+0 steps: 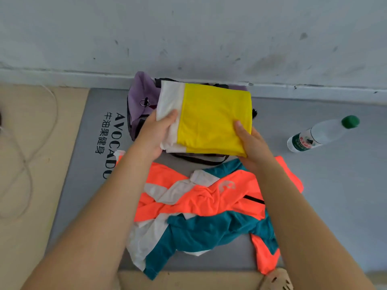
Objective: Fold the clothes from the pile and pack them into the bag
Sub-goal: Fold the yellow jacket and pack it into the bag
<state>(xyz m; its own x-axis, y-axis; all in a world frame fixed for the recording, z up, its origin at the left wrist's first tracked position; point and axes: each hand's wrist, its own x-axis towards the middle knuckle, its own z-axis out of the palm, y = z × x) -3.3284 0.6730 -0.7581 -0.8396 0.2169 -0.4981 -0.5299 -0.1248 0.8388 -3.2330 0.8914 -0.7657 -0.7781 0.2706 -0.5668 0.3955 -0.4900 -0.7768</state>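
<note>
1. A loose cord (pixel 27 164) lies on the tan floor at far left. It plays no part in the task.
2. The grey mat (pixel 83 164) carries black print reading "AVOCADO", with a row of Chinese characters beside it.
3. The purple bag (pixel 142 95) stands at the far edge of the mat, against the wall, mostly hidden behind the folded garment.
4. The left hand (pixel 156 136) grips the white edge of the folded yellow-and-white garment (pixel 211 118), thumb on top.
5. The right hand (pixel 249 141) grips the yellow near corner. The garment is held over the bag.
6. Risk: if either grip slackens, the layers are likely to slide apart and the fold opens. A bag mouth narrower than the bundle may snag it.
7. The unfolded orange, teal and white clothes pile (pixel 205 208) lies on the mat, nearer than the bag.
8. A plastic bottle (pixel 320 135) with a green cap stands at right. Its label is too small to read.
</note>
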